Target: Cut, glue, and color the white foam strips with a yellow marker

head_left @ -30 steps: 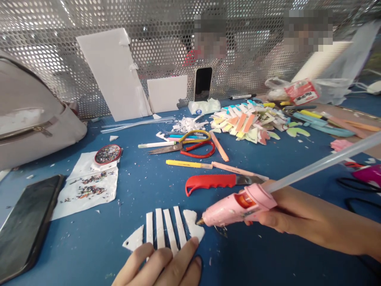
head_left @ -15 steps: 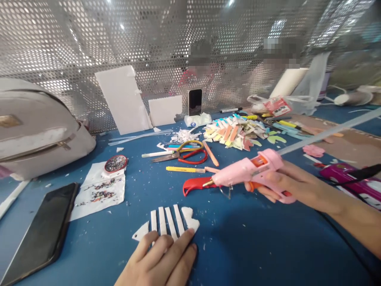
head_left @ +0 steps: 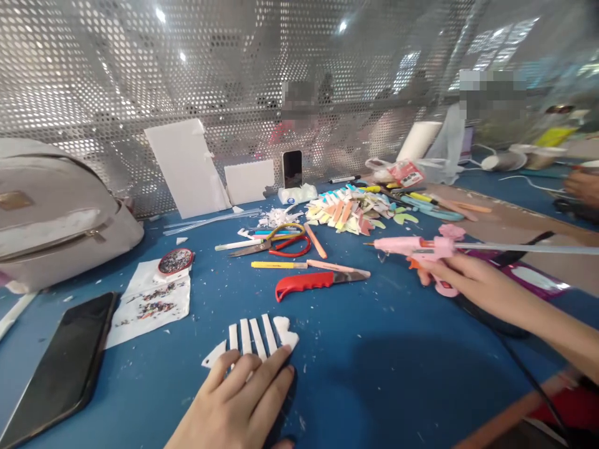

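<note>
My left hand (head_left: 234,393) lies flat with its fingers stretched out over a white fishbone-shaped cutout (head_left: 256,337), covering its lower part. The cutout shows a pointed end on the left, several upright strips and a notched end on the right. My right hand (head_left: 449,277) is wrapped round a pink hot glue gun (head_left: 416,246), its nozzle pointing left and a clear glue stick (head_left: 524,248) jutting from its back. On the table beyond my left hand lies a red-handled knife (head_left: 306,284). Red and yellow scissors (head_left: 285,243) and a yellow pen (head_left: 278,265) lie behind it.
A black phone (head_left: 65,368) and a paper sheet (head_left: 150,299) with dark bits lie on the left, near a pale backpack (head_left: 56,218). Coloured cut pieces (head_left: 349,209) are heaped at the back. A phone (head_left: 292,169) stands upright there. Another person's hand (head_left: 583,184) shows far right.
My right hand has moved the glue gun right, away from the cutout, uncovering the knife's blade. The view has turned right. My left hand stays on the cutout.
</note>
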Demonstrator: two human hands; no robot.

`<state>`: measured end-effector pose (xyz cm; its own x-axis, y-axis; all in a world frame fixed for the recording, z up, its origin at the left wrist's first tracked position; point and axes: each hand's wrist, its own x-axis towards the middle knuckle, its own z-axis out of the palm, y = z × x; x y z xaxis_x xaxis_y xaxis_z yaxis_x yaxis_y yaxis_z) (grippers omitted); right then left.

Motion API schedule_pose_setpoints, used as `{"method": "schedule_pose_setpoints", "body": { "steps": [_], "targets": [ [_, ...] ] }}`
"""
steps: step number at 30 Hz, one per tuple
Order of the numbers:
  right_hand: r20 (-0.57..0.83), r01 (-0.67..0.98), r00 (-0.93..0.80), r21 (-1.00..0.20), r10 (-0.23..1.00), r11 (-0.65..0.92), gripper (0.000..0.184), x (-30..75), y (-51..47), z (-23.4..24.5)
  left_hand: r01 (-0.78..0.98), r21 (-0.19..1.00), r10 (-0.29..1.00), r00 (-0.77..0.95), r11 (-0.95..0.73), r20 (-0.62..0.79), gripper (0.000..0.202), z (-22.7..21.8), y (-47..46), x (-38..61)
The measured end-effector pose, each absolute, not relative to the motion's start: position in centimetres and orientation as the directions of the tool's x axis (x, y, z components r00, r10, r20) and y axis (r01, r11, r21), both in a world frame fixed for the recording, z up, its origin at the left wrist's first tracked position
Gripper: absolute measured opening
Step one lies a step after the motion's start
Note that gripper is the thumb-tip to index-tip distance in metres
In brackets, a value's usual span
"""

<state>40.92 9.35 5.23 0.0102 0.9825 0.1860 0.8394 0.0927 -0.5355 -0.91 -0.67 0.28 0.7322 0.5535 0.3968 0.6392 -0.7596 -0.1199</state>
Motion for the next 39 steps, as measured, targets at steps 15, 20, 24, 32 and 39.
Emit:
{"method": "schedule_pose_setpoints", "body": {
  "steps": [15,20,24,32,39],
  "targets": [
    [0.139,0.919,0.103,-0.392,0.985,-0.04,0.039,41.6,5.9,4.6,0.62,-0.109,0.512,0.724,-0.777,0.462,0.038,0.0,-0.7,-0.8],
    [0.38,0.953,0.141,-0.301,0.914,-0.022,0.038,40.6,2.8,5.7,0.618,-0.139,0.494,0.726,-0.774,0.479,0.039,-0.1,-0.8,-0.7],
    [0.279,0.864,0.111,-0.501,0.954,0.046,0.03,38.9,1.8,5.6,0.62,-0.119,0.504,0.722,-0.776,0.474,0.038,0.2,-1.0,-0.8],
    [0.13,0.703,-0.456,-0.554,0.88,0.446,0.017,30.5,4.2,6.8,0.62,-0.116,0.511,0.726,-0.776,0.461,0.038,0.3,-1.1,-0.8],
    [0.17,0.554,-0.73,-0.419,0.661,0.719,0.011,24.4,9.0,4.9,0.607,-0.168,0.472,0.738,-0.777,0.482,0.041,-0.3,-0.4,-0.9]
  ]
}}
